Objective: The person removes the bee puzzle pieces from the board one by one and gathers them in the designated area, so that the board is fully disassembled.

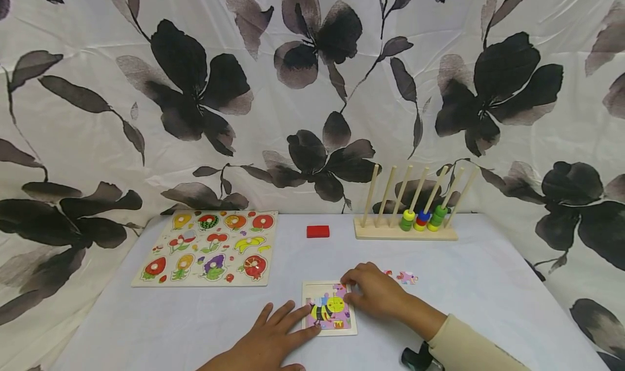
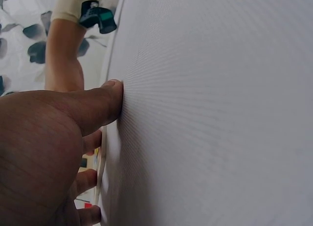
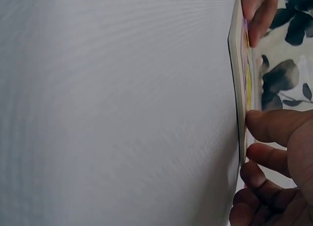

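A small wooden tray puzzle with a yellow-and-black bee picture on pink lies flat near the table's front. My left hand spreads its fingers from the left, with fingertips on the puzzle's left side and lower edge. In the left wrist view its thumb rests on the cloth. From the right, my right hand reaches over the upper right corner, thumb and index finger curled at a pink puzzle piece. That piece is partly hidden. Loose pink pieces lie just beyond the right hand.
At the back left lies a wooden fruit puzzle board. A red block sits behind the bee puzzle. To its right stands a wooden peg rack with coloured rings on several pegs. A floral cloth hangs behind the white-covered table.
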`<state>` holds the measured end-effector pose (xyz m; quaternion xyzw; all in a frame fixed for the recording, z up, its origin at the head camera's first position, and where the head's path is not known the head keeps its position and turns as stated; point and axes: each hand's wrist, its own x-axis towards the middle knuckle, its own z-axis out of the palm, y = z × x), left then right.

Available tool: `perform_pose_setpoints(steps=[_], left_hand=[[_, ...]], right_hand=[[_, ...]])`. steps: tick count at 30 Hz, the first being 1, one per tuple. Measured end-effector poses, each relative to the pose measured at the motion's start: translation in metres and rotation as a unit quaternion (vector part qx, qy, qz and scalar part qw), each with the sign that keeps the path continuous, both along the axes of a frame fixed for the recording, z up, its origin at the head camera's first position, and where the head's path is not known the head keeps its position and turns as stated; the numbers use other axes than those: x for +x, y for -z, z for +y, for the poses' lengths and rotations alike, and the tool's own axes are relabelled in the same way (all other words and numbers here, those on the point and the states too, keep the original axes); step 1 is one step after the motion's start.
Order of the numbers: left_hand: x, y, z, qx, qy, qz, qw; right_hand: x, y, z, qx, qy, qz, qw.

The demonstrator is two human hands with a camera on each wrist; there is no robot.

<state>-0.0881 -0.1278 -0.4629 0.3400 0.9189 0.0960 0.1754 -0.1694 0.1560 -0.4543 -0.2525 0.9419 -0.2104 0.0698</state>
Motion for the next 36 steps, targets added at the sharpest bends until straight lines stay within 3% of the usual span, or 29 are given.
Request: perform_pose_setpoints(steps=[10, 21, 36], left_hand=[[0.0, 0.001, 0.0, 0.0, 0.001, 0.001, 1.0], [-0.002, 0.001, -0.001, 0.005, 0.007, 0.004, 1.0], [-0.001, 0.003, -0.001, 0.005, 0.009, 0.01, 0.9999]], right_hand=[[-0.002, -0.002, -0.003, 0.001, -0.003, -0.02, 0.9998], [-0.004, -0.009, -0.007, 0.029, -0.069, -0.014, 0.9971], [-0.009, -0.013, -0.013, 0.034, -0.06, -0.055, 0.9961]])
